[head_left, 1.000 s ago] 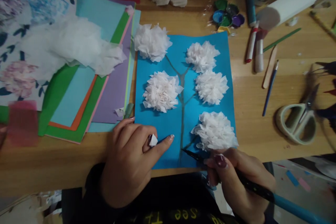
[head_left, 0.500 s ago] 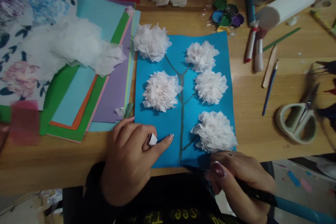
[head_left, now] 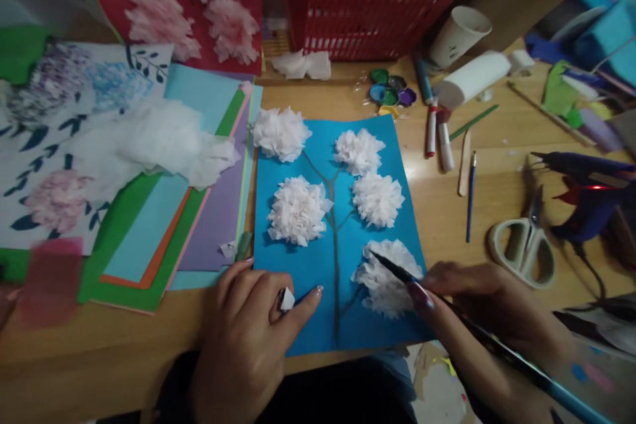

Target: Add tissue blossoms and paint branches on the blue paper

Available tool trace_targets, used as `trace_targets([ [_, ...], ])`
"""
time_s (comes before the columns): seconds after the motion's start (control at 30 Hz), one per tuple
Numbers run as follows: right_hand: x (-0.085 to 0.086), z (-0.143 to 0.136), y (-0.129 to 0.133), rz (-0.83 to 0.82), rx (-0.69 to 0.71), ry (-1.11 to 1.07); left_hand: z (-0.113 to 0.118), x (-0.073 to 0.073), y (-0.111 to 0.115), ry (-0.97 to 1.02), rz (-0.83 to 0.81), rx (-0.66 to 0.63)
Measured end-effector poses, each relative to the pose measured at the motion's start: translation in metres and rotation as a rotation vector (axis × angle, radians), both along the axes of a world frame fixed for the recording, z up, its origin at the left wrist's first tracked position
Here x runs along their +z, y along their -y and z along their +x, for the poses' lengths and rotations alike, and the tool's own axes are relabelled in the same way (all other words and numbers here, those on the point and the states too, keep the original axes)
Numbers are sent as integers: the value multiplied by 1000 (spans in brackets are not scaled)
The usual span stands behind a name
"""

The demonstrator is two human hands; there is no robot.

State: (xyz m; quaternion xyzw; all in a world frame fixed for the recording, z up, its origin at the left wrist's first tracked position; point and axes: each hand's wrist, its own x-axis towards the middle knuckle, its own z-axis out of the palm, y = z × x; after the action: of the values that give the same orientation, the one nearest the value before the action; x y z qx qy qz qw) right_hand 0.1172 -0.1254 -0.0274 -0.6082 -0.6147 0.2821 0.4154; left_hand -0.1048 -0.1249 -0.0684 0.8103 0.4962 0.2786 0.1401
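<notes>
My left hand (head_left: 253, 328) rests on the lower left of a blue sheet (head_left: 303, 278), its fingers curled and thumb stretched out. A small white piece (head_left: 287, 300) shows between thumb and forefinger; the rest of it is hidden. My right hand (head_left: 477, 318) grips a paintbrush (head_left: 497, 344) with a dark, pointed tip and a blue handle end. Its tip appears over the lower right white tissue flower (head_left: 387, 281); I cannot tell whether it touches. Several more tissue flowers (head_left: 299, 211) sit around a dark painted stem (head_left: 335, 265) with branches.
Paint pots (head_left: 392, 89), markers (head_left: 431, 132), a thin brush (head_left: 471, 199), scissors (head_left: 524, 252) and a glue gun (head_left: 591, 192) lie to the right. A red basket (head_left: 348, 20) stands behind. Coloured sheets (head_left: 218, 212) with white tissue (head_left: 163, 136) lie at left.
My right hand has lifted the paintbrush from the stem's base, up and right over the lower right flower. The view has tilted up. My left hand keeps its place on the sheet.
</notes>
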Motion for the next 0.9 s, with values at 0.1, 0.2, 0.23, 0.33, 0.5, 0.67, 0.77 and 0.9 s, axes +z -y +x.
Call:
trace_targets([
  [0.1, -5, -4, -20, 73, 53, 102, -5, -2, -1, -54, 18, -66],
  [0.2, -15, -10, -28, 44, 127, 102, -10, -5, -3, -85, 41, -98],
  [0.23, -17, -12, -28, 28, 130, 89, -10, -6, -3, -84, 51, -92],
  [0.33, -21, -14, -29, 1, 129, 59, -9, -7, -6, -75, 55, -71],
  [0.5, -20, -12, -33, -34, 143, 96, -9, -8, -10, -103, 50, -95],
  [0.67, -20, -12, -34, -26, 130, 155, -11, -7, -10, -130, 32, -124],
  [0.77, -21, -12, -33, 6, 108, 197, -8, -5, -9, -118, 3, -84],
  [0.9, -22, -12, -34, 16, 65, 218, -6, -4, -9, -112, -11, -34],
])
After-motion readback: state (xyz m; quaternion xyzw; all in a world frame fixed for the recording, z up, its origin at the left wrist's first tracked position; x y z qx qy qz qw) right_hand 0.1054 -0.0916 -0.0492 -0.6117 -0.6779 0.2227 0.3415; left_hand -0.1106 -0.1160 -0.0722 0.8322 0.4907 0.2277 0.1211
